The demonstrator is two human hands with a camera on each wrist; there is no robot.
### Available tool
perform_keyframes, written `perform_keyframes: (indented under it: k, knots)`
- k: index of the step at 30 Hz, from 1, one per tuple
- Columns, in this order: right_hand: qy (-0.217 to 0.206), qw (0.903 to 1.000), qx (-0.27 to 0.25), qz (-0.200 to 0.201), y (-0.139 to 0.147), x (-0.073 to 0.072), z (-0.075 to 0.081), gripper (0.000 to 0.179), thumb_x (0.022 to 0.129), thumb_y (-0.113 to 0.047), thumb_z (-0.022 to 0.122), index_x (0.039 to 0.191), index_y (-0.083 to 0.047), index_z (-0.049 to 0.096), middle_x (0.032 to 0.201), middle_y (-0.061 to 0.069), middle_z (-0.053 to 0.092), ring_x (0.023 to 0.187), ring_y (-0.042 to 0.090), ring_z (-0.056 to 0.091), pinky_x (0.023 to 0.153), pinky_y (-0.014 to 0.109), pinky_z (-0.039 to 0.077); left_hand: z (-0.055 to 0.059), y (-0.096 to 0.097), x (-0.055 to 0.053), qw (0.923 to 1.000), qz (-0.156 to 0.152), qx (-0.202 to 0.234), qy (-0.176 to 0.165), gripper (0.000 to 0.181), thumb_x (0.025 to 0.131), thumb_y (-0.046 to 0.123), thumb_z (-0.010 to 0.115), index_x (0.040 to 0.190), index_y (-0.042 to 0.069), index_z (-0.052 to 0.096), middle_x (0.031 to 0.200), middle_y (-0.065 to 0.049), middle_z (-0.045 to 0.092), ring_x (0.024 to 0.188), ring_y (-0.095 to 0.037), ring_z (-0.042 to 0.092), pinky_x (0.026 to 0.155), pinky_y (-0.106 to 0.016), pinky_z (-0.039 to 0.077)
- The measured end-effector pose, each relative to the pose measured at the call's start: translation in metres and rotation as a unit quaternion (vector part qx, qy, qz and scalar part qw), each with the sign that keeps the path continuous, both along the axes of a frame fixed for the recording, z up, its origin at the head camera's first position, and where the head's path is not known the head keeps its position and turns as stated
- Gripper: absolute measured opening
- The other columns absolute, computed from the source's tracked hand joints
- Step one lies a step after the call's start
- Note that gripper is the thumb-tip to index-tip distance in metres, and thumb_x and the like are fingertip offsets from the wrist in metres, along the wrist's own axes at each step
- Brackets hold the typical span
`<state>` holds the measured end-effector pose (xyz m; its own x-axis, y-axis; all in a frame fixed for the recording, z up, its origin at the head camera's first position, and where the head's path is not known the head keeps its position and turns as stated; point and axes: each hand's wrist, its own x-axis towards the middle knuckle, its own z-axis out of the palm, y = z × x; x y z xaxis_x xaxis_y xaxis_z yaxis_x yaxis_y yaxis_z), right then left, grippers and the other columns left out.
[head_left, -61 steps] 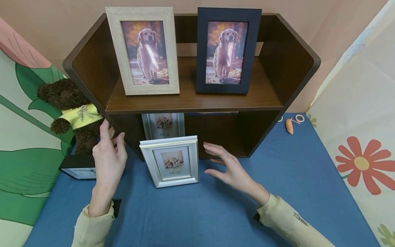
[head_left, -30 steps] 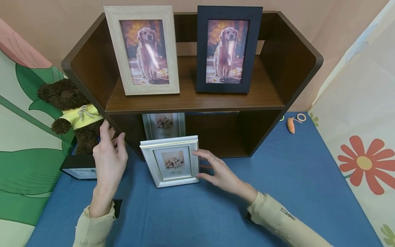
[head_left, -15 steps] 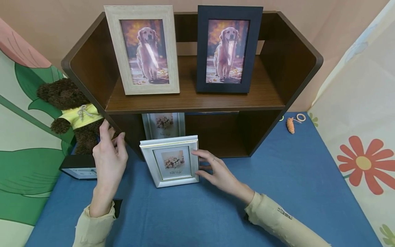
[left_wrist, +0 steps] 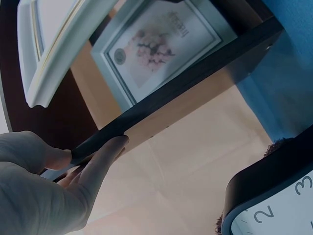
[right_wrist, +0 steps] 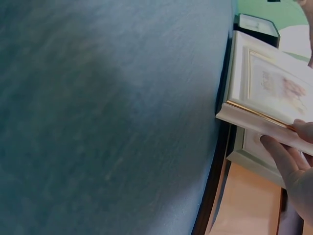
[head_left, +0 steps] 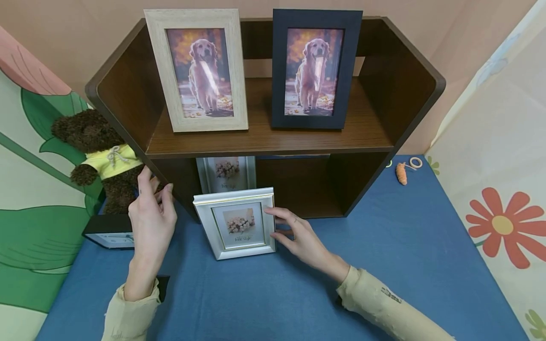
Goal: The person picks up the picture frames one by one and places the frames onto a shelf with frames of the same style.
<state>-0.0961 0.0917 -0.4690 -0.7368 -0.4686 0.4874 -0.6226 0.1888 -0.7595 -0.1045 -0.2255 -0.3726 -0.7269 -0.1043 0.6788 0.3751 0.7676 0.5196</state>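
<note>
My left hand (head_left: 152, 218) grips the front edge of the dark wooden shelf's left side panel (left_wrist: 181, 81), thumb on one face and fingers on the other in the left wrist view. A silver picture frame (head_left: 241, 227) with a flower print stands tilted back on the blue cloth before the lower compartment. Its right edge is held by my right hand (head_left: 300, 239), one finger on the front border and the thumb lower at the side. Behind it, a second, pale grey-green flower frame (head_left: 227, 175) stands inside the lower compartment, partly covered.
On the upper shelf (head_left: 260, 142) stand a cream picture frame (head_left: 209, 125) and a black one (head_left: 315, 121), both with dog photos. Left of the shelf are a brown teddy bear (head_left: 113, 161) and a black-cased clock (head_left: 108, 232). A small orange trinket (head_left: 401, 174) lies at right.
My right hand has moved left from beside the silver picture frame and taken hold of its right edge. My left hand keeps its grip on the shelf panel.
</note>
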Motion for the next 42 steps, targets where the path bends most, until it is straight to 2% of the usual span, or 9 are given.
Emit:
perform_keyframes:
  k: [14,21,36,42]
  knots:
    - [-0.002,1.0000,-0.005,-0.008,-0.001,0.003,0.000,0.072,0.093,0.018,0.074,0.154,-0.009,0.048,0.151,0.021,0.057,0.125,0.040,0.068,0.089,0.037,0.061,0.000,0.001,0.001,1.0000,0.003,0.001,-0.003,0.049,0.107,-0.006,0.057,0.155,-0.003,0.043,0.131,-0.034,0.068,0.096,-0.052,0.075,0.083,0.003,0.032]
    - [-0.023,0.9995,-0.008,-0.018,0.000,0.005,-0.002,0.071,0.093,0.018,0.073,0.153,-0.010,0.048,0.151,0.023,0.056,0.124,0.041,0.068,0.089,0.039,0.062,0.000,0.002,0.001,1.0000,0.002,0.002,-0.006,0.050,0.107,-0.006,0.057,0.155,-0.003,0.043,0.132,-0.034,0.068,0.097,-0.052,0.075,0.083,0.003,0.032]
    - [-0.019,0.9990,-0.005,-0.040,0.016,0.011,0.007,0.074,0.092,0.020,0.073,0.153,-0.011,0.047,0.149,0.025,0.057,0.121,0.043,0.070,0.085,0.040,0.063,0.001,0.002,0.001,1.0000,-0.002,0.001,-0.001,0.049,0.107,-0.006,0.056,0.155,-0.002,0.043,0.131,-0.033,0.068,0.093,-0.052,0.075,0.081,0.003,0.033]
    - [-0.014,0.9989,-0.006,-0.045,0.024,0.010,0.015,0.073,0.091,0.020,0.073,0.153,-0.010,0.048,0.145,0.025,0.059,0.120,0.042,0.071,0.084,0.045,0.063,0.000,0.001,0.001,1.0000,0.001,-0.001,0.001,0.049,0.107,-0.006,0.056,0.154,-0.003,0.044,0.130,-0.034,0.068,0.094,-0.052,0.075,0.082,0.003,0.033]
